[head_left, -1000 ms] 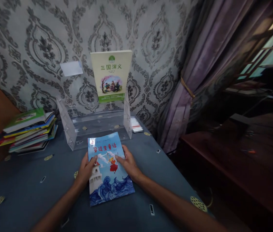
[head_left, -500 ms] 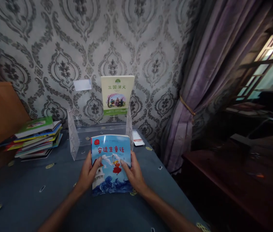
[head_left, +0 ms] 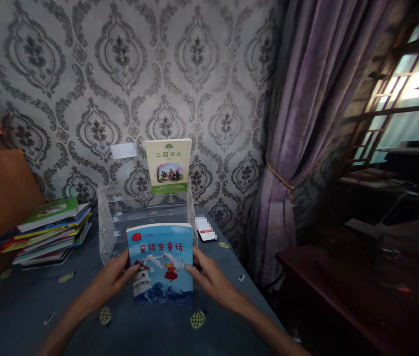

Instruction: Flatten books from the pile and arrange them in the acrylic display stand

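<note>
Head view: the grip is made with two hands. The left hand (head_left: 115, 272) takes one side edge of the blue book (head_left: 162, 289), its thumb on the front cover and its fingers mostly hidden behind. The right hand (head_left: 212, 279) takes the other side edge in the same manner. Both are closed only as far as the thickness of the book allows. The book is nearly upright, its cover towards the camera; whether its lower edge touches the bench (head_left: 83, 326), I cannot tell.

Just behind it is the clear stand (head_left: 105, 225), and the book hides a part of its front. The cream book (head_left: 170, 170) is already upright at the back of this stand, near its right side, and no hand touches it. So, as I judge, one book is set up, while the blue book is in front of the stand and not placed on it. Farther to the left, a pile of books (head_left: 51, 235) lies flat on the bench, somewhat uneven. How many of these belong to the work, I cannot judge, so how much is left remains uncertain.
</note>
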`<state>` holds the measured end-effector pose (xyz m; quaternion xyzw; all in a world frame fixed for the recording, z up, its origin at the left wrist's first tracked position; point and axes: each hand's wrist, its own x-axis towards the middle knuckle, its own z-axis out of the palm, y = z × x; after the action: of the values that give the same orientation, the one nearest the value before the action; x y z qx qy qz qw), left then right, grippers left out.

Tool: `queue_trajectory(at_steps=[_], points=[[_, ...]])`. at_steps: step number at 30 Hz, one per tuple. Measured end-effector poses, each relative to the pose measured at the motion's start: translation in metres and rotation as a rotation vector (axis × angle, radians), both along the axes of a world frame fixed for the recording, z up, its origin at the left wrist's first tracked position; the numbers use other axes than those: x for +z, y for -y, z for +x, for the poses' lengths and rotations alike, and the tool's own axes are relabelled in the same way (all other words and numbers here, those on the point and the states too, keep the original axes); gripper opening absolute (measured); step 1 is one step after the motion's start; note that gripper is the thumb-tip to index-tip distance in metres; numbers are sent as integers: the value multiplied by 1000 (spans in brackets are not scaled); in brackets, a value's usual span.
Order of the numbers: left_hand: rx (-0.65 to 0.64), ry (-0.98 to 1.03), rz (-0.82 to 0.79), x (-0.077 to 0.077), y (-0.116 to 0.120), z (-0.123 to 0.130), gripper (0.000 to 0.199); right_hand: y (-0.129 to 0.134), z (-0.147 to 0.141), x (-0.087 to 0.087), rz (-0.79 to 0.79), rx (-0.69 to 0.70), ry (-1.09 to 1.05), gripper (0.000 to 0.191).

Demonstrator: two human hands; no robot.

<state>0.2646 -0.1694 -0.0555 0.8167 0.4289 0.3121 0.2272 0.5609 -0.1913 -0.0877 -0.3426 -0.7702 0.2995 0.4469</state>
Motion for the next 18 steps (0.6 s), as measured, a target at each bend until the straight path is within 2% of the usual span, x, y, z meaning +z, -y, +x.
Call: queue_trajectory(at_steps=[3, 7, 10, 14, 18], points=[[-7, 10, 15, 13, -4, 5, 29, -10, 5, 6, 16, 25, -69, 29], [33, 129, 52, 26, -12, 21, 25, -23, 10, 13, 17, -39, -135, 26], [74, 186, 92, 37, -18, 33, 24, -34, 17, 24, 46, -87, -121, 26], [128, 83, 244, 59, -29, 42, 27, -52, 27, 50, 123, -109, -89, 28], [182, -7, 415, 92, -44, 46, 30, -72, 34, 88, 268, -135, -59, 29]])
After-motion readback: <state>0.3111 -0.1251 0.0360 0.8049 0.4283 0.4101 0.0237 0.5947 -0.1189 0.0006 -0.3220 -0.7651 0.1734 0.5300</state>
